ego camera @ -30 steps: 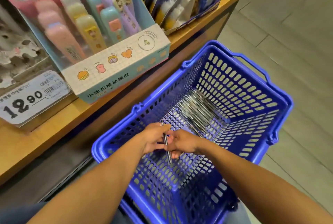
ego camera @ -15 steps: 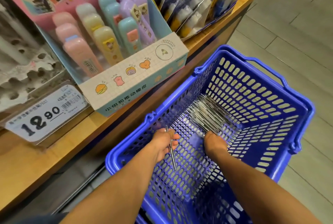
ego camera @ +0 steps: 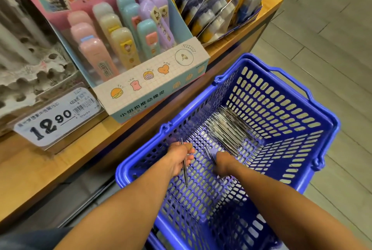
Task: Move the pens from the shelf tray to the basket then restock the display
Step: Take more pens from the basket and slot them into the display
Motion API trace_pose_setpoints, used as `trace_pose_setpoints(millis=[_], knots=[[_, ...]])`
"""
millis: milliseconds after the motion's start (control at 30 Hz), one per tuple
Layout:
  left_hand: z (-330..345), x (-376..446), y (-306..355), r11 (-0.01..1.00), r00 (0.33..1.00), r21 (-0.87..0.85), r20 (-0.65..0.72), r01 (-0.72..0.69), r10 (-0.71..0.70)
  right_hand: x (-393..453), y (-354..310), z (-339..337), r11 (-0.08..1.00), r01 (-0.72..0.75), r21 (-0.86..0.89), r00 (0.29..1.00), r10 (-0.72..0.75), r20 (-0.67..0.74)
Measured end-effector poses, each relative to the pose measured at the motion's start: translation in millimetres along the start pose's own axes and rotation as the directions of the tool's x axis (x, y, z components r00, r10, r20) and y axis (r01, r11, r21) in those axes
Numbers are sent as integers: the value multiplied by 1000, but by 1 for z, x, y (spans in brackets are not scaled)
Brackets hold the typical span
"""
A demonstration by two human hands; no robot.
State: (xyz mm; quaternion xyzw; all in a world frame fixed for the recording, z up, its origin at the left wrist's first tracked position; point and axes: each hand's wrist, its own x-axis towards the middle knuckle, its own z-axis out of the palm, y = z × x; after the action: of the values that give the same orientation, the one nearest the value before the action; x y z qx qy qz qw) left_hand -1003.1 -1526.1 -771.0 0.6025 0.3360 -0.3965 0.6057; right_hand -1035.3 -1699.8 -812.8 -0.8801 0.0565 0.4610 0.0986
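A pile of pens (ego camera: 228, 129) is already gathered at the basket's (ego camera: 314, 108) 12 o'clock, while one pen each is held by the left hand (ego camera: 179, 158) and right hand (ego camera: 223, 164); restocking seems unfinished.

one basket (ego camera: 314, 112), two hands (ego camera: 180, 157) (both holding pens (ego camera: 184, 167))

right hand (ego camera: 222, 164) fingers hidden, pen (ego camera: 209, 154) blurred

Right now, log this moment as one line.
left hand: holds pen | right hand: picking pen | pen pile: in blue basket | stage: restocking
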Motion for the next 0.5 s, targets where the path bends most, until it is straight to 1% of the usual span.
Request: trace_pose_setpoints(millis=[33,67,100,133,167,200,267,300,333,400,433,467,500], knots=[[1,0,0,1000,1000,-2,0,1,-1,-2,-5,-4,986,53,155,998,-55,8],[2,0,0,1000,1000,-6,-2,2,-2,-4,-10,-8,938,93,335,994,-108,27],[3,0,-1,1000,1000,-1,-5,3,-3,-8,-15,-13,865,116,488,984,-167,62],[4,0,-2,1000,1000,6,0,10,-10,-13,-21,-17,799,133,586,967,-233,99],[4,0,-2,1000,1000,4,15,18,-18,-17,-25,-20,766,155,624,948,-294,125],[4,0,-2,999,999,-25,45,28,-27,-21,-30,-21,756,177,630,933,-333,137],[4,1,-2,993,994,-109,105,54,-43,-27,-38,-18,747,213,630,928,-356,109],[4,2,-2,989,992,-132,112,67,-52,-27,-40,-16,726,218,652,925,-367,100],[4,3,-3,988,993,-134,98,72,-59,-28,-39,-17,699,208,684,913,-390,121],[3,6,-5,995,998,-83,33,59,-56,-27,-32,-25,676,149,722,878,-426,218],[2,7,-6,997,998,-59,10,55,-55,-22,-26,-30,679,123,724,884,-406,231],[1,8,-6,997,998,-47,1,60,-60,-15,-19,-35,692,112,713,923,-339,183],[0,8,-7,997,998,-41,0,66,-66,-8,-11,-39,740,114,663,975,-212,70]])
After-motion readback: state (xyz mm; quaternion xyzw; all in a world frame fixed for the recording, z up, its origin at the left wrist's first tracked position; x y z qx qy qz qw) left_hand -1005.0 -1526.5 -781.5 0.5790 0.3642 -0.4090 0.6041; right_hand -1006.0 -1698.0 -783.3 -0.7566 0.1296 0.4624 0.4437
